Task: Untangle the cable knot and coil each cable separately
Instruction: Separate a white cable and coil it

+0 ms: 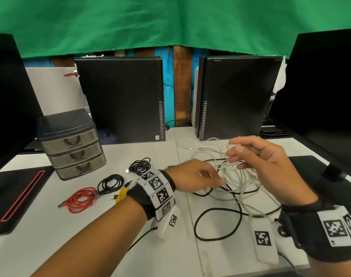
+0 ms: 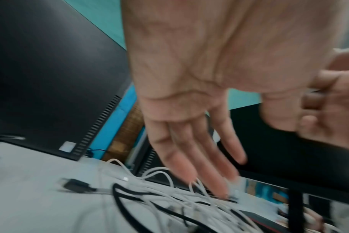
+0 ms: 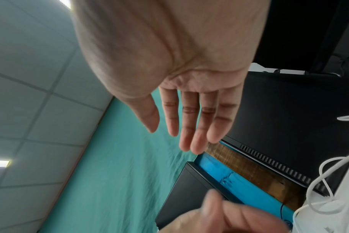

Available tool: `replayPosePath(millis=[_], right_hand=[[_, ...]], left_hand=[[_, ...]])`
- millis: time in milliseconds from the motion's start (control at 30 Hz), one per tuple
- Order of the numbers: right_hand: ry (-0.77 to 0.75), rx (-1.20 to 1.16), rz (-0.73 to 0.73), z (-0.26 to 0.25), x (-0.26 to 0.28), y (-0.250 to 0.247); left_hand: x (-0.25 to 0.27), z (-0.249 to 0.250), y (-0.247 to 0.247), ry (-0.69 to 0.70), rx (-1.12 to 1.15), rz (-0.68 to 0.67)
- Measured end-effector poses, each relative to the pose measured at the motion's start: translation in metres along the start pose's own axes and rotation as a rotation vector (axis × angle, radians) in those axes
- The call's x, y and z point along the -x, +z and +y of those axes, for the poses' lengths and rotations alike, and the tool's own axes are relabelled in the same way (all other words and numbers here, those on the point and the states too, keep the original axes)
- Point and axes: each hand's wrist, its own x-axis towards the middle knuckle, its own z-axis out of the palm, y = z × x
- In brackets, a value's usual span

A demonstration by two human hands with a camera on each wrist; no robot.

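Centrally, the loose tangle of thin white cables and one thicker black cable (image 1: 228, 176) lay on the pale grey tabletop (image 1: 90, 236), spread from mid-table toward three o'clock. The left hand (image 1: 192, 176) reached across it palm down, fingers (image 2: 199, 165) straight and slightly spread, their tips at the white strands; the blur hid whether they touched. The right hand (image 1: 268, 162) hovered above the tangle at two o'clock, fingers loosely extended; in the head view white strands crossed its fingertips, but a pinch could not be made out, and the right wrist view showed the fingers (image 3: 191, 126) straight with nothing between them.

One wide black loop (image 1: 216, 224) of the thick cable trailed toward six o'clock, near the table's near edge. At nine o'clock four separate bundles sat well apart from the tangle: a coiled red cable (image 1: 80, 200), a coiled black cable (image 1: 110, 182), a second black coil with a USB plug (image 1: 139, 165) and a small yellow cable (image 1: 121, 193) partly behind the left wrist.

Open tabletop remained at seven o'clock. Two upright black computer towers (image 1: 122, 98) closed the far edge at twelve o'clock, a grey three-drawer plastic organiser (image 1: 70, 144) stood at ten o'clock, and dark monitors (image 1: 320, 92) flanked both sides.
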Motion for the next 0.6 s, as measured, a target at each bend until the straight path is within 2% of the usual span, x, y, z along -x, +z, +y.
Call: replayPosePath(millis=[67, 100, 133, 200, 300, 333, 367, 400, 467, 500, 533, 600], right_hand=[[0.003, -0.010, 0.008, 0.001, 0.000, 0.000], [0.005, -0.010, 0.010, 0.001, 0.000, 0.000], [0.007, -0.005, 0.009, 0.001, -0.001, 0.000], [0.017, 0.009, 0.002, 0.003, -0.001, -0.001], [0.053, 0.054, -0.024, 0.006, -0.003, -0.005], [0.065, 0.068, -0.026, 0.008, -0.003, -0.007], [0.073, 0.074, -0.022, 0.009, -0.004, -0.009], [0.078, 0.071, -0.014, 0.010, -0.005, -0.009], [0.088, 0.068, -0.007, 0.012, -0.006, -0.010], [0.091, 0.080, -0.015, 0.012, -0.006, -0.009], [0.095, 0.093, -0.027, 0.013, -0.006, -0.007], [0.103, 0.108, -0.048, 0.014, -0.005, -0.003]], left_hand=[[0.011, 0.016, 0.016, 0.009, -0.166, -0.253], [0.012, 0.018, 0.023, 0.007, -0.221, -0.296], [0.011, 0.017, 0.029, 0.017, -0.245, -0.278], [0.005, 0.011, 0.031, 0.034, -0.197, -0.130], [-0.002, 0.009, 0.014, 0.044, 0.058, 0.161], [0.000, 0.010, 0.005, 0.056, 0.121, 0.216], [0.004, 0.010, -0.003, 0.060, 0.141, 0.198], [0.008, 0.008, -0.010, 0.062, 0.120, 0.096], [0.016, 0.002, -0.016, 0.052, 0.030, -0.224], [0.017, -0.001, -0.014, 0.036, 0.022, -0.329], [0.017, -0.003, -0.010, 0.018, 0.046, -0.357], [0.008, -0.006, 0.001, -0.012, 0.074, -0.254]])
